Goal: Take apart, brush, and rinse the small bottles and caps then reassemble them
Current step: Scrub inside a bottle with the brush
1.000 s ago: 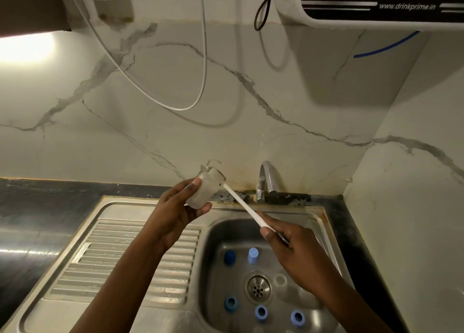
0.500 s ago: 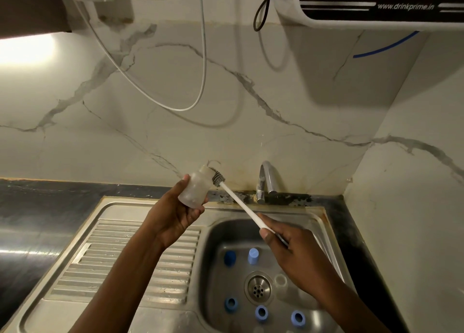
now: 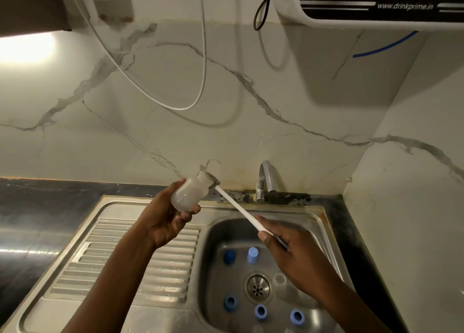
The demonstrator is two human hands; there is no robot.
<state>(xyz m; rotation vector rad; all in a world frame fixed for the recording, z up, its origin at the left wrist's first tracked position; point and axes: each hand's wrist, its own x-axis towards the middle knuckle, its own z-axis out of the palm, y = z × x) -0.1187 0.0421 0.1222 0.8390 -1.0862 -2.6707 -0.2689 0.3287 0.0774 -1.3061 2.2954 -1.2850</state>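
One small frosted white plastic bottle (image 3: 187, 194) is up over the steel sink's (image 3: 288, 208) back edge, and the left hand (image 3: 163, 218) has its fingers curled round the base. Right hand (image 3: 291, 249) fingers pinch the thin white brush (image 3: 236, 205) at its mouth. Looks light, likely wet-slippery: grip the body, not the neck.

The bottle (image 3: 187, 194) you hold is of cloudy, half-clear plastic with a matt, frosted look. The brush (image 3: 241, 209) has a smooth white plastic handle, and its head is of fine grey bristles, rough-looking. The sink (image 3: 211, 234) is of brushed steel with a dull shine; its draining board (image 3: 130, 257) is ribbed. The caps (image 3: 260, 312) in the basin are of smooth blue plastic. The tap (image 3: 268, 175) is polished metal. The wall (image 3: 175, 131) looks like glossy white marble with grey veins, and the counter (image 3: 37, 202) is dark polished stone that reflects light.
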